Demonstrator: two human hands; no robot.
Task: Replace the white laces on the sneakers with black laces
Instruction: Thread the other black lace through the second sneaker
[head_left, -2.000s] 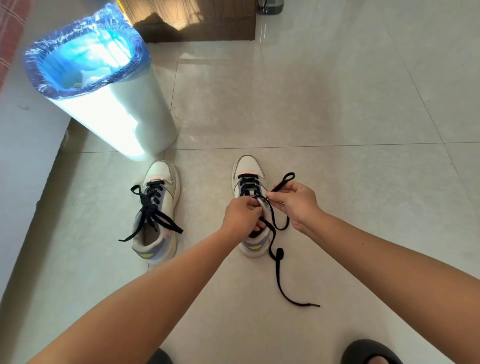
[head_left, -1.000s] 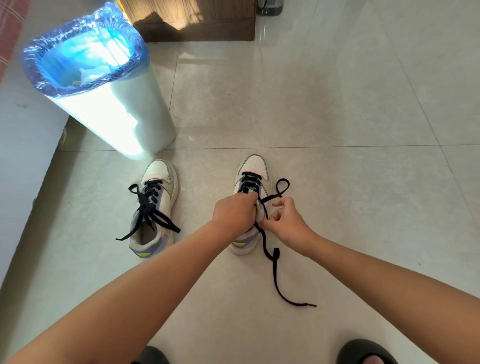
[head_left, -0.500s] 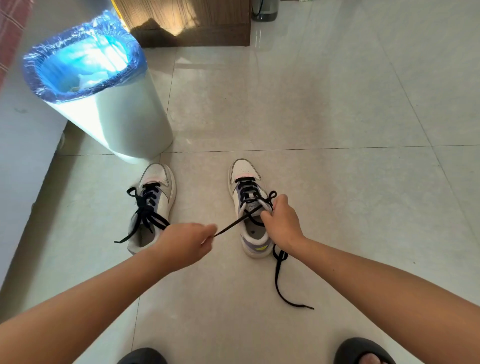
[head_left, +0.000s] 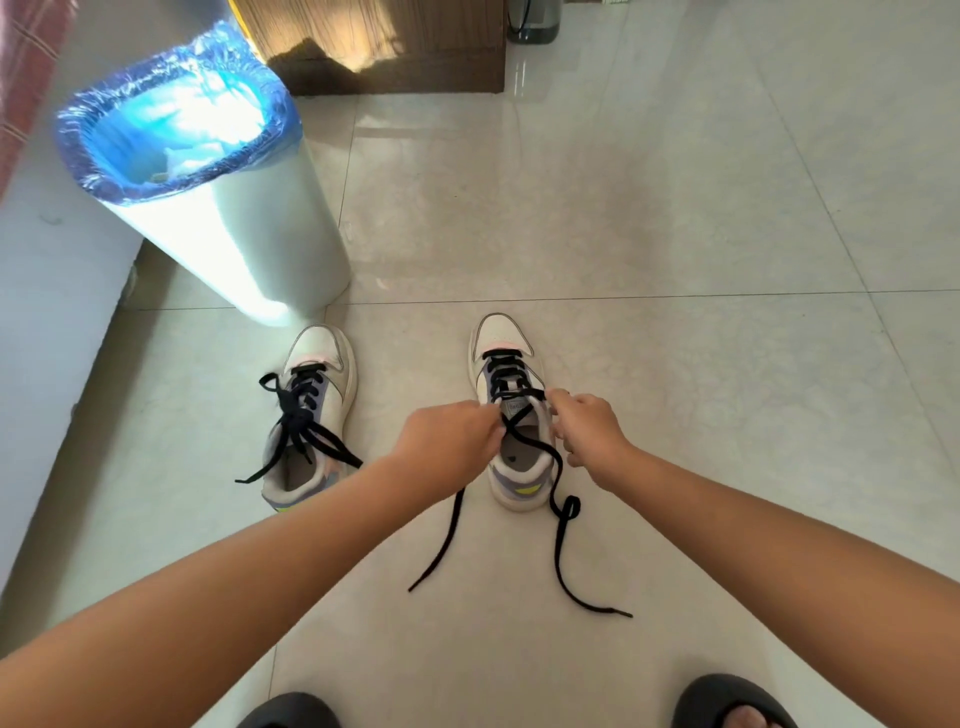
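Both hands, left and right, pinching black lace ends crossed over right sneaker opening, toe pointing away.

Pale tiled floor under two laced sneakers, a bag-lined bin, trailing black lace ends.
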